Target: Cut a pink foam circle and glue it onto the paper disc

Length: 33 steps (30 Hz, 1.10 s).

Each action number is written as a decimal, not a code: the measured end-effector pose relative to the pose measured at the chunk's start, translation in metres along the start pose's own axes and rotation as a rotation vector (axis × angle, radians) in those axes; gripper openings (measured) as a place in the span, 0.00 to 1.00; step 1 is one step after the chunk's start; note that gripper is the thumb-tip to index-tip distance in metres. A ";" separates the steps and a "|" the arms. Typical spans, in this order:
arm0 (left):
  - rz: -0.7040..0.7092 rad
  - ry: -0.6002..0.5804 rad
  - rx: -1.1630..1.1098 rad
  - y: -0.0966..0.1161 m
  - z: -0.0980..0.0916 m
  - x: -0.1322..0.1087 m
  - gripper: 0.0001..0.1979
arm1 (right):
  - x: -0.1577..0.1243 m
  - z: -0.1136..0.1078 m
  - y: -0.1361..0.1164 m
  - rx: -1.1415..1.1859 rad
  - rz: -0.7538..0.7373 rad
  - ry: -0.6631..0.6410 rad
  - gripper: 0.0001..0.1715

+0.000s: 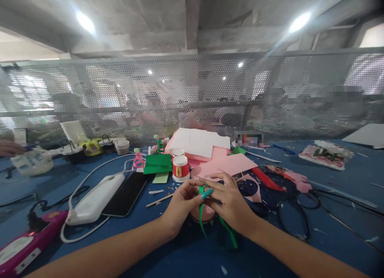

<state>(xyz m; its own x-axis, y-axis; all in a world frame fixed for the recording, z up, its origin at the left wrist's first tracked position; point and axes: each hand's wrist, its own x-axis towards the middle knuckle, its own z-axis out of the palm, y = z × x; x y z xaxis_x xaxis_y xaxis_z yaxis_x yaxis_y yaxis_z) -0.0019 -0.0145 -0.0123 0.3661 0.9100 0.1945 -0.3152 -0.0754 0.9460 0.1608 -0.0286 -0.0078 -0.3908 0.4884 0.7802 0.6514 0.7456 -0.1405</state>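
Observation:
My left hand and my right hand meet at the middle of the table, fingers bent and closed together. Pinched between them is a narrow green paper strip, its tail curling down towards me. Below the hands lies a rounded pink piece, partly covered by them. A second green strip hangs under my right hand; whether that hand holds it too is hidden. Just beyond my left hand stands an upside-down red and white paper cup. Close behind my right hand is a pink paper sheet.
Left of my hands are a green card, a black phone, a white power bank and a purple power strip. Scissors and cut pink scraps lie right. White sheets are stacked before a perforated metal screen.

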 end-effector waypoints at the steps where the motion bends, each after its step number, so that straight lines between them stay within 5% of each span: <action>1: -0.014 -0.006 -0.025 -0.001 -0.001 0.001 0.16 | 0.000 0.000 0.001 -0.008 -0.005 0.002 0.13; 8: -0.049 -0.002 -0.094 -0.002 -0.002 0.000 0.19 | 0.000 -0.001 0.004 -0.006 -0.062 0.040 0.12; 17: 0.016 0.151 0.015 0.001 -0.002 0.002 0.17 | 0.002 -0.003 -0.011 0.386 0.202 -0.182 0.25; 27: 0.166 0.173 0.069 0.010 0.008 -0.005 0.12 | 0.006 -0.016 -0.029 0.999 0.416 -0.217 0.23; 33: 0.213 0.174 0.084 0.008 0.008 -0.010 0.11 | 0.005 -0.014 -0.035 1.165 0.553 -0.173 0.18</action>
<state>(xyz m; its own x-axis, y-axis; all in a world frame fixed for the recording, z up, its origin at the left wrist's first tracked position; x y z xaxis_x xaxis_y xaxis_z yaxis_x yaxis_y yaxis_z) -0.0011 -0.0276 -0.0049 0.1415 0.9256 0.3510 -0.2925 -0.2996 0.9081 0.1454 -0.0584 0.0090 -0.3889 0.8423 0.3731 -0.1577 0.3382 -0.9278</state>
